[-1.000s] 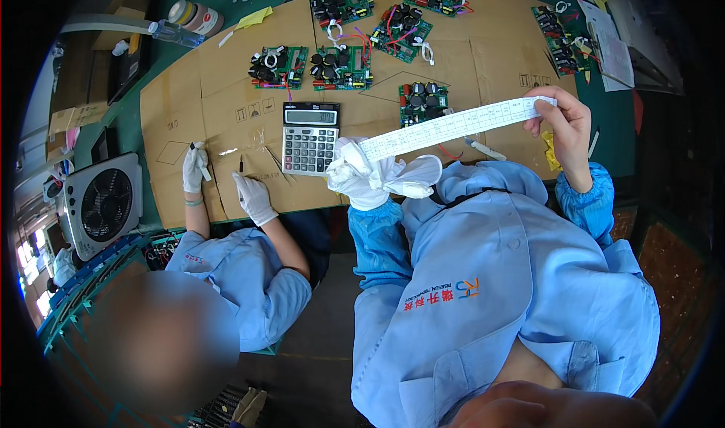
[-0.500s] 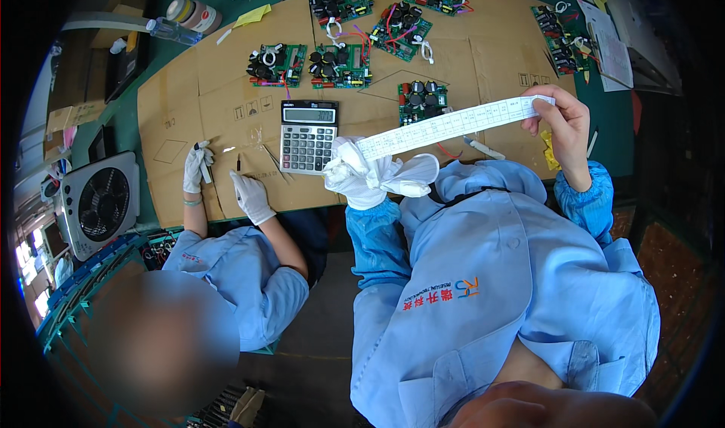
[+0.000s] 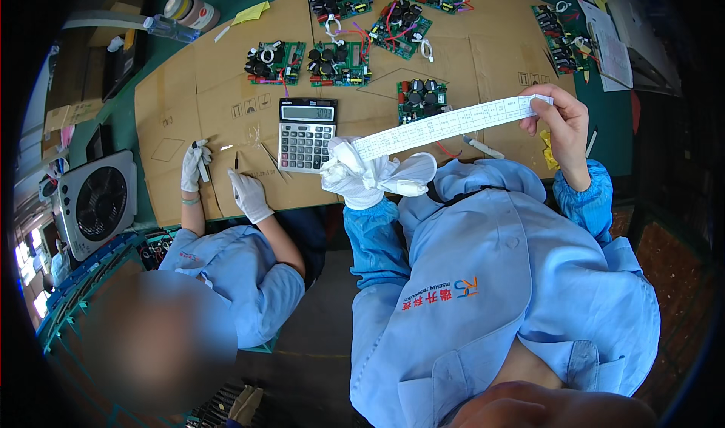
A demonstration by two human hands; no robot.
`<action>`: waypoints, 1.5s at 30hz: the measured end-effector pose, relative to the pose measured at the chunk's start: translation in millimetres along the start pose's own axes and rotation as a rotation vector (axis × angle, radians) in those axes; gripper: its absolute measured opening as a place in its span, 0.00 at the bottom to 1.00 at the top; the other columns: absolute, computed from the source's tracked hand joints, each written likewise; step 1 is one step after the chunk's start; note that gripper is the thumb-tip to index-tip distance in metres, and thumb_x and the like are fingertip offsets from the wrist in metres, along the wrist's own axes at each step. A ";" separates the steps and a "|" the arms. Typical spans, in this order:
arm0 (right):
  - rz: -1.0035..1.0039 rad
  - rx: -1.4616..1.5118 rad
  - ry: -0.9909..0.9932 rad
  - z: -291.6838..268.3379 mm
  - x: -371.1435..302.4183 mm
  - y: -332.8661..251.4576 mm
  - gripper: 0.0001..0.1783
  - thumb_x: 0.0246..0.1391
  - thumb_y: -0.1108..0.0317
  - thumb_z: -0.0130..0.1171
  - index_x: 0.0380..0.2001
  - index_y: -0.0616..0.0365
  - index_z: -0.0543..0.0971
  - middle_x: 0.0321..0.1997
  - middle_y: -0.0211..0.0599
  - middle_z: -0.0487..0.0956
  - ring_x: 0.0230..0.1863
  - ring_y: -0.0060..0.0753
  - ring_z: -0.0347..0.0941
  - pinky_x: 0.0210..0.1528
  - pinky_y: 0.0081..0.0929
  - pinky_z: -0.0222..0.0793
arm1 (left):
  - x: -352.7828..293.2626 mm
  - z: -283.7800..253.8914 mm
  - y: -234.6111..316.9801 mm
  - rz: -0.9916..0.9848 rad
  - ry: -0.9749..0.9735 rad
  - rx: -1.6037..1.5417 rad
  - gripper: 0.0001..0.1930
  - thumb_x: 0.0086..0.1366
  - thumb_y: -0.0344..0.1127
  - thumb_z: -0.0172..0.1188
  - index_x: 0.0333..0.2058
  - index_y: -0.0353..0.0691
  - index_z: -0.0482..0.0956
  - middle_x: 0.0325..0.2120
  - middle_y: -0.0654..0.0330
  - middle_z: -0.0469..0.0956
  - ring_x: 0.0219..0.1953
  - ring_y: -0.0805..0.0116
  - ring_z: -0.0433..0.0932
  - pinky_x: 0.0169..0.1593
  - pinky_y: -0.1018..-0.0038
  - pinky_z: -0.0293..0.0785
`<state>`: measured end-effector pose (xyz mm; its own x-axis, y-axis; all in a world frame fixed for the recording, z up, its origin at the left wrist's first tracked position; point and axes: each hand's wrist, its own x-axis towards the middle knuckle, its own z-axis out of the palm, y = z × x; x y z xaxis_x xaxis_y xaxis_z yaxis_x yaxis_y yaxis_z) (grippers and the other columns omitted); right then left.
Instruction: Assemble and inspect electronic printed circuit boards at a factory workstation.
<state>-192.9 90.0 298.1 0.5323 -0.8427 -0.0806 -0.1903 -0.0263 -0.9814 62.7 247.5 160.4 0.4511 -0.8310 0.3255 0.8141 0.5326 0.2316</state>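
Note:
A long white paper strip point(image 3: 453, 128) printed with a table stretches between my two hands, slanting up to the right. My bare right hand point(image 3: 563, 126) pinches its right end between thumb and fingers. Its left end is held in my white-gloved left hand point(image 3: 355, 180), closed beside the calculator point(image 3: 306, 137). Bunched white fabric, seemingly a loose glove point(image 3: 410, 177), hangs out from that same hand. The left fingers are partly hidden by the fabric. Just beyond the strip lies a green circuit board point(image 3: 421, 99) with black round components.
Several more circuit boards point(image 3: 338, 64) with wires lie on the cardboard sheet point(image 3: 219, 77). At the left, a co-worker's gloved hands point(image 3: 249, 195) rest on the cardboard near a black-tipped pen point(image 3: 236, 160) and tweezers point(image 3: 273, 158). A fan point(image 3: 100, 201) stands far left; papers point(image 3: 606, 46) lie at right.
My hands and the paper strip stay nearly still. The whole view has shifted very slightly, with most things a little further left.

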 end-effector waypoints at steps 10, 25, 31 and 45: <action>0.051 0.043 -0.057 11.7 8.1 12.2 0.11 0.63 0.72 0.54 0.45 0.67 0.79 0.29 0.35 0.82 0.28 0.16 0.73 0.29 0.16 0.69 | 2.0 -6.4 -0.2 0.044 0.014 -0.123 0.18 0.62 0.45 0.58 0.21 0.39 0.68 0.06 0.52 0.67 0.05 0.66 0.59 0.12 0.69 0.56; 0.224 -0.005 -0.750 94.1 48.0 24.9 0.15 0.64 0.62 0.56 0.47 0.62 0.78 0.40 0.27 0.78 0.44 0.17 0.70 0.48 0.21 0.66 | -9.1 -18.1 -2.8 0.106 0.166 -0.149 0.15 0.63 0.45 0.51 0.22 0.43 0.68 0.05 0.60 0.65 0.04 0.71 0.55 0.12 0.72 0.52; 0.287 0.044 -0.708 97.9 50.2 47.4 0.09 0.58 0.69 0.58 0.38 0.62 0.78 0.31 0.26 0.78 0.35 0.15 0.71 0.40 0.19 0.66 | -12.8 -20.4 -3.2 0.078 0.295 -0.026 0.15 0.63 0.47 0.54 0.21 0.47 0.68 0.05 0.66 0.62 0.06 0.73 0.54 0.16 0.74 0.56; 0.228 0.059 -0.588 89.3 46.6 52.0 0.07 0.56 0.72 0.57 0.37 0.63 0.77 0.33 0.25 0.77 0.36 0.14 0.70 0.38 0.17 0.66 | -18.8 -29.1 -9.8 -0.041 0.240 -0.001 0.15 0.62 0.45 0.56 0.20 0.46 0.68 0.04 0.66 0.62 0.05 0.73 0.56 0.11 0.75 0.58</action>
<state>-104.3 97.3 227.8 0.8510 -0.3872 -0.3549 -0.3156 0.1633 -0.9348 57.0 253.2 125.4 0.4913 -0.8665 0.0889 0.8338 0.4973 0.2396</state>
